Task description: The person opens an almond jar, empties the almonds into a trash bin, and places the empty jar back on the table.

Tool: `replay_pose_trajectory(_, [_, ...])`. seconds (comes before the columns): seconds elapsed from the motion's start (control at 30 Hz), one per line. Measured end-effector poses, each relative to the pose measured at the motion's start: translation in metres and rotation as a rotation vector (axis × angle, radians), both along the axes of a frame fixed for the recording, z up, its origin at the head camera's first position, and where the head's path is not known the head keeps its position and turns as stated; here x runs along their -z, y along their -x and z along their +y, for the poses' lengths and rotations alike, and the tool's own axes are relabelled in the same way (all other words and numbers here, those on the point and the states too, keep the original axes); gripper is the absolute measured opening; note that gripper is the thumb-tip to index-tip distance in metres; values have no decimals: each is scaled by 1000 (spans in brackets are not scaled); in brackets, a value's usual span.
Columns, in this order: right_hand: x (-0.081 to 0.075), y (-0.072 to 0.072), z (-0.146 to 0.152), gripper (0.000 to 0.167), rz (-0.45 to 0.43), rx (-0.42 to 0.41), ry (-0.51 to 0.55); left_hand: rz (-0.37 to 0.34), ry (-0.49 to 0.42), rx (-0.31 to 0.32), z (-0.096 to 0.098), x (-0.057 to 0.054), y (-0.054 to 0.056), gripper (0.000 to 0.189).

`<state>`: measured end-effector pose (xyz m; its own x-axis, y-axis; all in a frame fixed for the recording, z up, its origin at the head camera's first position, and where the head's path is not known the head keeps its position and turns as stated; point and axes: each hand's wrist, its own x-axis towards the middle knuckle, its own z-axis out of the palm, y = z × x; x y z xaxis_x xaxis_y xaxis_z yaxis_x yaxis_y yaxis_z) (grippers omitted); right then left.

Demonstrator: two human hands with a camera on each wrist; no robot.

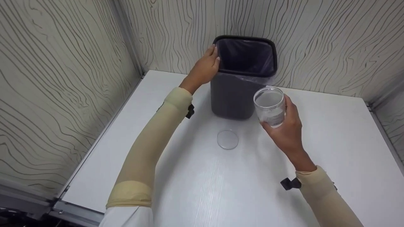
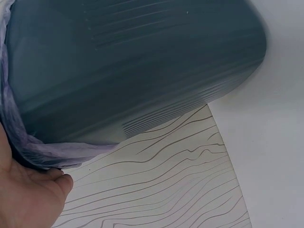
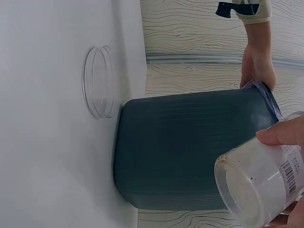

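Note:
A dark trash bin (image 1: 233,94) stands upright at the back of the white table, lined with a thin translucent purplish bag (image 2: 71,151) folded over its rim. My left hand (image 1: 203,67) grips the bin's left rim, fingers over the edge and the liner. To the right of the bin, my right hand (image 1: 288,127) holds a clear plastic jar (image 1: 269,102) around its side, raised above the table with its mouth uncovered. A barcode label (image 3: 289,175) shows on the jar, and small brown specks cling near its base. A clear round lid (image 1: 228,139) lies on the table in front of the bin.
The white tabletop (image 1: 202,189) ends at a wood-grain patterned wall (image 1: 176,31) just behind the bin. A similar panel (image 1: 63,78) rises on the left, with metal framing along the table's edge.

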<state>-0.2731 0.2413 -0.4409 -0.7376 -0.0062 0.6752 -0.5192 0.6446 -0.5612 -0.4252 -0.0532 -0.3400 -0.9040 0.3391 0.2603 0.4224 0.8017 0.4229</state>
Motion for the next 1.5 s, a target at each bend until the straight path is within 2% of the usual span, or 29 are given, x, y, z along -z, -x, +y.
replay_pose_trajectory(0.43, [7,-2,0,104,-43,1,-5,-13,-10,-7,0,-1,-3,57])
replay_pose_trajectory(0.97, [21,-4,1,96,-70,-49,24,-13,-18,-7,0,0,0,57])
replay_pose_trajectory(1.5, [29,-5,0,101,-137,-94,22,-40,-4,-19,0,-3,-3,57])
